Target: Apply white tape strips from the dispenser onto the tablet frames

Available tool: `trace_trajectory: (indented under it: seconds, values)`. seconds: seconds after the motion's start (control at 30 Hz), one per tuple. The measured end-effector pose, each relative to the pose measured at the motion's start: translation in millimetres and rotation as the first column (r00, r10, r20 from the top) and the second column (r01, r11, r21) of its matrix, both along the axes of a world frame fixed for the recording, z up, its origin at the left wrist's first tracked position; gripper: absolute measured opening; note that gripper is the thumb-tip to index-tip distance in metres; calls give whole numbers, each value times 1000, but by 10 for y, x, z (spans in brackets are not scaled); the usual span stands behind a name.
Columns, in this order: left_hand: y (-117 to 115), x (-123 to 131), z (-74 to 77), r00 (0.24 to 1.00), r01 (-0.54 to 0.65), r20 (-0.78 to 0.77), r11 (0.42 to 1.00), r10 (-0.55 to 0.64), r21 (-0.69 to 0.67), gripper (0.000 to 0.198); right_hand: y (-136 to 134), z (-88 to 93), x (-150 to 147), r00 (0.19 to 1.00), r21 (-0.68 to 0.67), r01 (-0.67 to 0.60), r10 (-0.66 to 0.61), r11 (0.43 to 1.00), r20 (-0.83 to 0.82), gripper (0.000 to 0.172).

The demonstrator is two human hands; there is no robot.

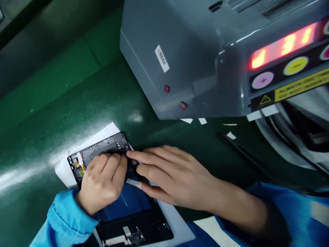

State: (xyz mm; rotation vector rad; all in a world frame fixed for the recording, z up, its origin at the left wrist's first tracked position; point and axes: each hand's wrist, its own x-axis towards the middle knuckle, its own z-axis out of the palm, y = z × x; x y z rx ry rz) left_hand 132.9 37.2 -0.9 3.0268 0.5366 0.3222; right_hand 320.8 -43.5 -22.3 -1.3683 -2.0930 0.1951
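Device, head view: at seven o'clock, the opened tablet-like device (pixel 147 219) lay tilted on a white sheet (pixel 181 228), both hands on it!
Done so far: its inside was bared: orange flex (pixel 80 165) near eight o'clock, blue panel (pixel 136 199) mid-body, circuit board (pixel 137 237) at the near end.
Left over: no cover sat over those parts, so it looked mid-work; how much remained, I couldn't tell.
Left hand: in from eight o'clock, the left hand (pixel 102 180) was curled fist-like, fingertips hidden, so no telling what they pinched.
Right hand: at six o'clock, the right hand (pixel 174 176) stretched its index to the device's edge; a white strip (pixel 133 183) showed at its thumb, pinched or not, unclear.
Bench: glossy green surface (pixel 33 144), paper scraps (pixel 186 120) near one.
Room: grey machine (pixel 190 51) loomed at one, red display (pixel 285 44) blazing at two!
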Motion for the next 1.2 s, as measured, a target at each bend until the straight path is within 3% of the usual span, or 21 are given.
trace_trajectory:
  seconds: [0.4, 0.77, 0.93, 1.07, 1.2]
  values:
    - [-13, -60, -30, 996, -87, 8, 992, 88, -95, 16, 0, -11, -70, 989, 20, -14, 11, 1000, 148, 21]
    - [-9, -23, -22, 978, -194, 32, 959, 205, -206, 14, -5, -8, -70, 992, -57, 1, 6, 998, 128, 23]
    - [-5, -22, -28, 970, -224, 35, 945, 239, -239, 13, -45, -3, -120, 963, -18, -13, 17, 1000, 270, 15]
    - [-21, -51, -32, 975, -213, 42, 969, 220, -128, 12, -93, 12, -199, 928, 25, -14, 3, 1000, 373, 13]
    - [-69, -137, -50, 997, -72, 20, 997, 72, -16, 22, -110, 12, -229, 921, 20, -8, 0, 1000, 390, 15]
